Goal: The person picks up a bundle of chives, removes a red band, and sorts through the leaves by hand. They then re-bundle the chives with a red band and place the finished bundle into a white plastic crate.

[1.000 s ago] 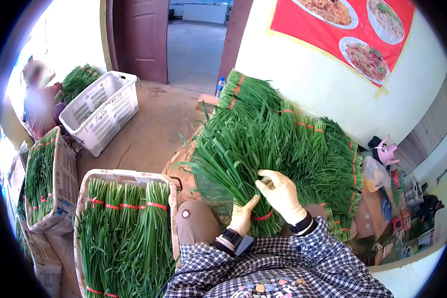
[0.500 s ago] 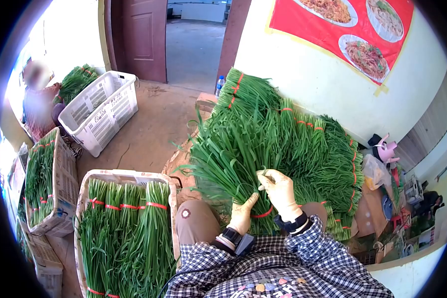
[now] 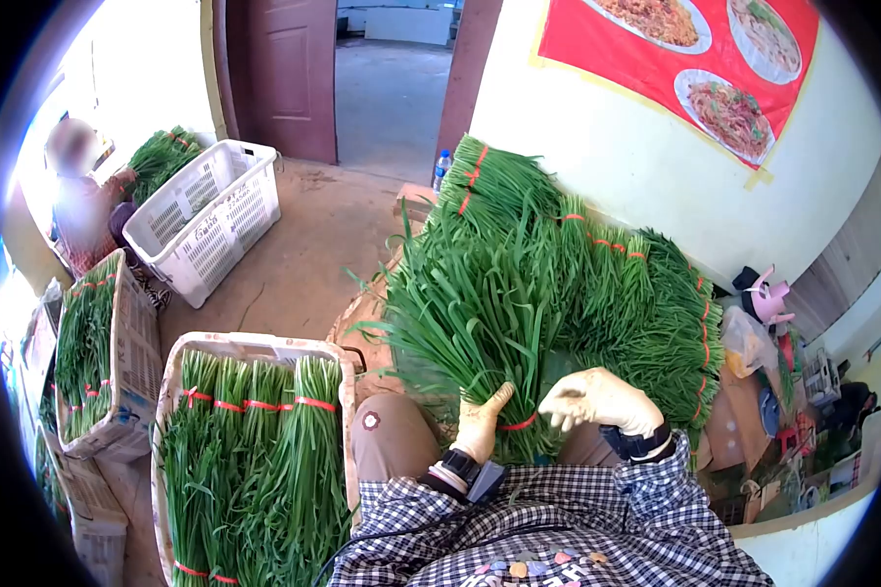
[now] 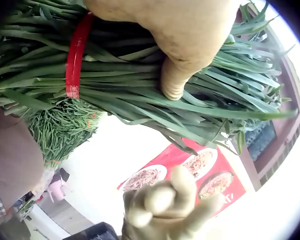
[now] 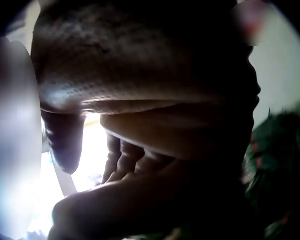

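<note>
My gloved left hand grips a thick bunch of garlic chives low on its stems, over my lap. A red band circles the stems just right of the thumb. In the left wrist view the thumb lies across the leaves, with the red band to its left. My gloved right hand hovers to the right of the bunch, holding nothing, its fingers loosely bent. Dark and close in the right wrist view, the right hand has nothing within its fingers.
Many banded chive bunches are heaped against the wall ahead and right. At my left stands a crate packed with bunches; another filled crate is beyond it. A white crate stands farther off, near a seated person.
My right hand has come away from the stems toward the right and its fingers have loosened. My left hand keeps its grip on the bunch in nearly the same place.
</note>
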The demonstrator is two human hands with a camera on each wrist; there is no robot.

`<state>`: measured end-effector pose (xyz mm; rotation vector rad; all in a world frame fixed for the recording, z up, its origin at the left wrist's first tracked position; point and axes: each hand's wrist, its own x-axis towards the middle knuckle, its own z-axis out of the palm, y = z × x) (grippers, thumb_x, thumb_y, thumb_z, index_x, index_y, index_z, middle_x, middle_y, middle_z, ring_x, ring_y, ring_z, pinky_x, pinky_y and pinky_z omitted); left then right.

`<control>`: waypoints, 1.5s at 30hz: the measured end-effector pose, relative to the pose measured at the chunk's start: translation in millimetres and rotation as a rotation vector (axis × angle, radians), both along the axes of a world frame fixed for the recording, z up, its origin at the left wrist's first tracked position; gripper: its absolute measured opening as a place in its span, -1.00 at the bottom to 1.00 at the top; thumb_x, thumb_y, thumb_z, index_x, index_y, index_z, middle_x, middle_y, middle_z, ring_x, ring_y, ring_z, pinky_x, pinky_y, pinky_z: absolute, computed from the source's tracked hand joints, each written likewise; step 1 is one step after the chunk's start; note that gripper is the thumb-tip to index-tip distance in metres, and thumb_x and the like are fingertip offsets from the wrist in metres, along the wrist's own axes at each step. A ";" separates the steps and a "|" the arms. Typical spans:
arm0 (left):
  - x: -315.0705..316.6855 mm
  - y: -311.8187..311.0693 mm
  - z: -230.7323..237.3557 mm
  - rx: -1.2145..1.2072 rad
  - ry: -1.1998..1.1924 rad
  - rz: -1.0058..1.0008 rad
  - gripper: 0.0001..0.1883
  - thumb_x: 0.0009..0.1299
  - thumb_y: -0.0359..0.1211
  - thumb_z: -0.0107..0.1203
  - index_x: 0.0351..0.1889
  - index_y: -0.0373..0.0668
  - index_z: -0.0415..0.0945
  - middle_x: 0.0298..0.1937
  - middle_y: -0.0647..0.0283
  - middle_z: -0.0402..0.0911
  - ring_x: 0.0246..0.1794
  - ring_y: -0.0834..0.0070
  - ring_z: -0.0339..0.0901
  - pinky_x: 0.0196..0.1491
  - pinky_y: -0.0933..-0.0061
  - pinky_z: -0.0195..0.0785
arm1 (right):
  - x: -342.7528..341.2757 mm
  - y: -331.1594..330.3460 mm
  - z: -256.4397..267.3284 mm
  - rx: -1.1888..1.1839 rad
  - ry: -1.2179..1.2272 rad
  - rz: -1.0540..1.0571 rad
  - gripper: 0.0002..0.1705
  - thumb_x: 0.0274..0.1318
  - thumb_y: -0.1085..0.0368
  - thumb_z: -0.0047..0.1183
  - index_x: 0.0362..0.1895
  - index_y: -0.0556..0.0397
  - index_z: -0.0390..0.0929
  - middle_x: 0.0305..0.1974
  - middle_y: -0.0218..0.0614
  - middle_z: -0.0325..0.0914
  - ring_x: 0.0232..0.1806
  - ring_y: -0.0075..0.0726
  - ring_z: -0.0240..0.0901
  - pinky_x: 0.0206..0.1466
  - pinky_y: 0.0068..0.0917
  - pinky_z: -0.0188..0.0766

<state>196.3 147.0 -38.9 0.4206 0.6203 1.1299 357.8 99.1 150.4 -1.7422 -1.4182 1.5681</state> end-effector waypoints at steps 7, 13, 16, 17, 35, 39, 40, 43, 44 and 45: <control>11.7 1.6 -32.7 0.124 0.029 -0.037 -0.41 0.40 -0.46 0.38 0.34 -0.08 0.34 0.19 0.32 0.63 0.15 0.47 0.55 0.24 0.40 0.42 | -45.4 10.6 -57.3 0.925 -0.521 0.126 -0.71 0.32 0.35 0.20 0.10 -0.02 0.69 0.01 -0.20 0.74 -0.03 -0.14 0.72 0.07 -0.37 0.64; 10.5 -0.9 -18.7 0.044 -0.009 -0.030 -0.51 0.43 -0.41 0.35 0.30 -0.05 0.47 0.20 0.30 0.64 0.17 0.41 0.57 0.19 0.28 0.50 | -36.1 24.2 -62.4 0.902 -0.541 0.041 -0.43 0.19 0.39 0.20 0.32 -0.07 0.52 0.20 -0.13 0.60 0.08 0.06 0.61 0.14 -0.19 0.56; 9.4 -2.1 -15.2 0.017 -0.016 -0.034 -0.50 0.43 -0.41 0.36 0.30 -0.05 0.47 0.20 0.31 0.64 0.16 0.41 0.58 0.19 0.28 0.50 | -37.5 31.6 -55.6 0.981 -0.790 0.257 -0.40 0.13 0.38 0.17 0.32 -0.04 0.52 0.13 -0.14 0.60 -0.08 0.09 0.61 0.01 -0.08 0.55; 9.5 -2.6 -15.4 0.008 -0.016 -0.033 -0.50 0.43 -0.40 0.36 0.30 -0.05 0.46 0.20 0.31 0.64 0.16 0.41 0.58 0.19 0.29 0.50 | -35.9 34.2 -57.4 0.981 -0.791 0.258 -0.40 0.13 0.38 0.17 0.32 -0.04 0.52 0.13 -0.14 0.60 -0.08 0.09 0.61 0.01 -0.08 0.55; 6.3 -8.0 -16.9 -0.006 0.009 -0.100 -0.45 0.45 -0.41 0.35 0.35 -0.02 0.38 0.23 0.35 0.62 0.19 0.46 0.52 0.26 0.35 0.38 | -22.1 42.5 -80.2 0.917 -1.109 0.422 -0.87 0.13 0.19 0.16 -0.35 -0.07 0.53 -0.42 -0.21 0.54 -0.36 0.00 0.59 -0.27 -0.12 0.53; 6.3 -8.2 -17.6 0.021 0.032 -0.068 -0.47 0.46 -0.41 0.34 0.34 -0.02 0.39 0.23 0.36 0.62 0.19 0.47 0.52 0.27 0.37 0.37 | -21.0 43.4 -94.3 0.975 -1.182 0.370 -0.84 0.12 0.21 0.16 -0.44 -0.07 0.48 -0.47 -0.24 0.51 -0.45 -0.07 0.58 -0.37 -0.17 0.52; 6.7 -6.8 -19.2 0.023 0.033 -0.067 -0.47 0.46 -0.41 0.34 0.34 -0.02 0.39 0.23 0.36 0.62 0.19 0.47 0.52 0.27 0.37 0.37 | -21.4 43.3 -96.4 1.012 -1.209 0.329 -0.84 0.11 0.23 0.17 -0.44 -0.07 0.49 -0.49 -0.25 0.50 -0.49 -0.10 0.57 -0.42 -0.19 0.50; 8.0 -4.1 -22.3 -0.025 0.031 -0.059 -0.48 0.46 -0.42 0.33 0.35 -0.01 0.40 0.23 0.37 0.62 0.19 0.47 0.52 0.27 0.37 0.37 | -21.0 45.8 -98.9 1.127 -1.101 0.150 -0.84 0.09 0.25 0.21 -0.44 -0.07 0.49 -0.51 -0.29 0.47 -0.52 -0.15 0.56 -0.47 -0.25 0.49; 8.2 -4.2 -22.4 -0.054 0.035 -0.058 -0.47 0.46 -0.42 0.33 0.35 0.00 0.40 0.23 0.38 0.62 0.19 0.48 0.52 0.27 0.38 0.37 | -19.3 48.4 -96.7 1.157 -1.073 0.108 -0.85 0.09 0.30 0.29 -0.39 -0.06 0.54 -0.47 -0.32 0.54 -0.51 -0.24 0.58 -0.46 -0.34 0.50; 8.5 -4.1 -22.4 -0.083 0.039 -0.057 -0.47 0.46 -0.42 0.33 0.36 0.00 0.41 0.23 0.38 0.62 0.20 0.48 0.52 0.27 0.38 0.37 | -17.2 49.4 -94.2 1.156 -1.073 0.107 -0.85 0.09 0.30 0.29 -0.39 -0.06 0.54 -0.47 -0.32 0.54 -0.51 -0.24 0.58 -0.46 -0.34 0.50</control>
